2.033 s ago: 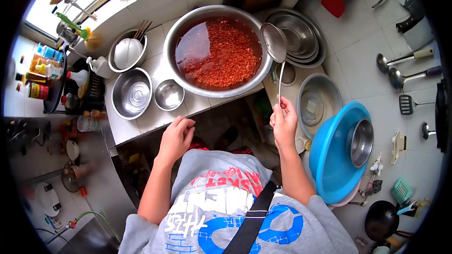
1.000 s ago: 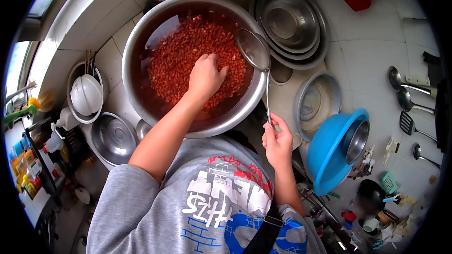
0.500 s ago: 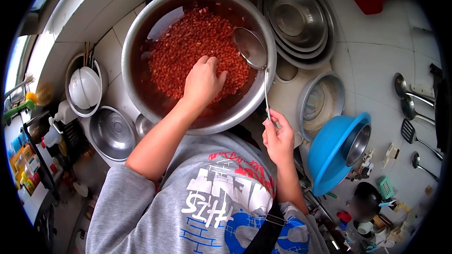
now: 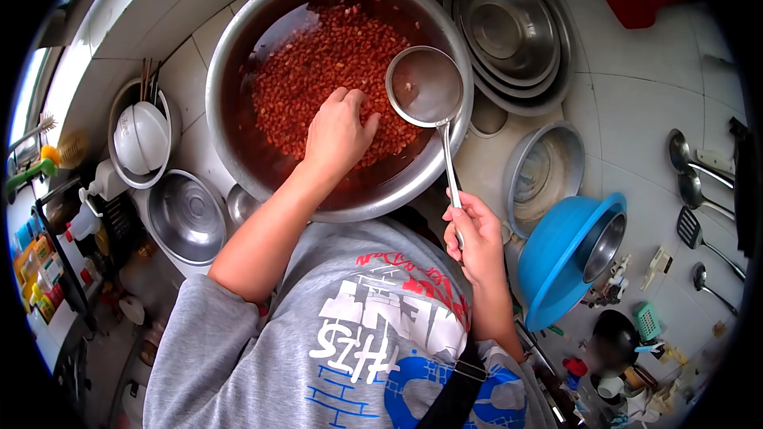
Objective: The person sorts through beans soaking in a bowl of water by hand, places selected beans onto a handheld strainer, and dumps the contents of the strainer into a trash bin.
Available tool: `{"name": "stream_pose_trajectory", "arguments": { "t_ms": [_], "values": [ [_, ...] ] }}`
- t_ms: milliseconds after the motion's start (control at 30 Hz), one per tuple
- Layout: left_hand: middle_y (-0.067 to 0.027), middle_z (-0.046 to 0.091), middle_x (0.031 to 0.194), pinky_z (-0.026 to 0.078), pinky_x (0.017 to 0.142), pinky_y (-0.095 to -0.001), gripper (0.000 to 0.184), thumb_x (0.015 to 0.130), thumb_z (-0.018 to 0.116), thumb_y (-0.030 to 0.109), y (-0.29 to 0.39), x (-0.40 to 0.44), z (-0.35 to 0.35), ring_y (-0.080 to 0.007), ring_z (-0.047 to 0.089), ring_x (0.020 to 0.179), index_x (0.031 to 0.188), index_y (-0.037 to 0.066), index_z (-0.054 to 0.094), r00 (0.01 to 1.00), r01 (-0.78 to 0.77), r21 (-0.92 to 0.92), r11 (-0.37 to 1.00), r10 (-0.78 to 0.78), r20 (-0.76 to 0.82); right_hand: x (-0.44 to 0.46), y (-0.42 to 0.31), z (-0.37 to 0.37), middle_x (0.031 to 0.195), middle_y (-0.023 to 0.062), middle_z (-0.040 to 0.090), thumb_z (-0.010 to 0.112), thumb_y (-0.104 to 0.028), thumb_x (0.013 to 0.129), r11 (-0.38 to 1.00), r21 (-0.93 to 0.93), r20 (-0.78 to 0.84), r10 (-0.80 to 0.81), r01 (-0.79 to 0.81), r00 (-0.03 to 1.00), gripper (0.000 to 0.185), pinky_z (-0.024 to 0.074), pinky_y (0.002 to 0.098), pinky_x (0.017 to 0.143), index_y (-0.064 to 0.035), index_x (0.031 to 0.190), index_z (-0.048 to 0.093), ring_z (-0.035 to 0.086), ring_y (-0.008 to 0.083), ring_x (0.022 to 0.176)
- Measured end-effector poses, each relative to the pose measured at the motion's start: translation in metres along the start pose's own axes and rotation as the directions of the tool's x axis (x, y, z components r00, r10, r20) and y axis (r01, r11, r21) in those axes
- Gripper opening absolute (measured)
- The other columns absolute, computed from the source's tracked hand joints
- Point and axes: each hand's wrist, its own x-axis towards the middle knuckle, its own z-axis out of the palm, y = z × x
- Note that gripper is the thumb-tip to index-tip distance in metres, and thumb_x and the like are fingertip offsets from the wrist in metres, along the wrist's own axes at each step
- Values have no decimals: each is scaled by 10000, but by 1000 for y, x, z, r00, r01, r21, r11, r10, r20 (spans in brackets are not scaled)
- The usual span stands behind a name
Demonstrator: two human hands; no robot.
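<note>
A large steel basin point(image 4: 225, 123) holds many small red peanuts or beans point(image 4: 306, 83) in reddish water. My left hand point(image 4: 340, 133) hovers over or just touches them, palm down, fingers loosely bent and thumb apart; its fingertips are partly hidden. On the right, my right hand point(image 4: 474, 240) is closed round the handle of a fine-mesh skimmer point(image 4: 433, 83). The skimmer's round head lies above the basin's right side, facing up, with a small pale bit in it.
Nested steel bowls point(image 4: 548, 71) stand at the upper right. Below them are a grey metal bowl point(image 4: 572, 143) and a blue plastic basin point(image 4: 548, 270). To the left sit a steel bowl point(image 4: 187, 218) and a pot with a white bowl point(image 4: 143, 139). Utensils point(image 4: 690, 222) hang far right.
The skimmer has turned from tilted to nearly flat and shifted slightly left, its head now facing up. My right hand's grip has moved with it. My left hand has barely moved.
</note>
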Motion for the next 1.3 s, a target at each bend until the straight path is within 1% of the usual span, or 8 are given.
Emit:
{"name": "stream_pose_trajectory", "arguments": {
  "t_ms": [267,367,567,700,733,833,933,1300],
  "values": [
    [-160,653,991,564,751,-482,252,837,769,173,5,-4,-10,-375,678,869,1012,13,685,998,-37,-17,999,36,-51,-18,-14,-5,952,102,595,537,-34,1031,998,42,52,41,-43,998,312,368,204,384,60,1328,559,527,83,527],
    [-151,665,906,552,733,-436,195,816,787,100,13,-6,-18,-339,675,819,962,10,696,989,-81,-51,995,75,-125,-26,-24,-4,952,102,596,535,-29,1028,998,27,80,49,-52,996,319,373,206,384,68,1331,554,534,86,527],
    [-125,633,918,556,713,-411,120,848,737,25,17,1,-45,-316,669,800,959,37,695,944,-261,22,965,260,-203,-40,-40,-4,954,105,599,529,-18,1025,998,-16,130,59,-58,990,320,382,208,389,72,1331,550,546,89,522],
    [-117,584,1036,552,711,-423,234,793,708,48,12,15,-58,-312,639,916,1026,74,709,854,-461,220,860,497,-153,-44,-43,-4,959,105,600,524,-9,1025,999,-28,157,44,-41,987,318,387,207,394,74,1331,548,548,87,522],
    [-153,557,1129,551,804,-429,289,788,718,7,13,15,-61,-342,620,1008,1051,126,743,865,-458,231,859,490,-109,-44,-44,-4,959,105,601,523,-8,1025,999,-30,160,44,-40,986,317,388,206,395,74,1331,549,547,86,523],
    [-166,542,1177,527,888,-442,301,774,727,33,17,18,-67,-352,597,1068,1059,126,752,827,-519,260,814,555,-89,-46,-46,-3,956,102,604,522,-7,1026,998,-43,162,45,-39,986,315,391,205,399,74,1330,549,546,82,524],
    [-166,535,1203,505,940,-441,285,776,731,59,20,18,-69,-348,578,1107,1051,128,766,834,-519,276,809,550,-43,-47,-48,-2,948,100,608,524,-9,1028,997,-69,165,53,-42,985,314,393,204,404,73,1330,550,544,78,526],
    [-124,529,1149,504,936,-407,242,736,737,71,17,20,-68,-297,578,1084,968,123,779,829,-535,315,784,558,20,-49,-48,-1,946,97,622,529,-19,1032,996,-87,175,51,-36,983,305,403,204,419,71,1322,557,537,70,531]
  ]
}}
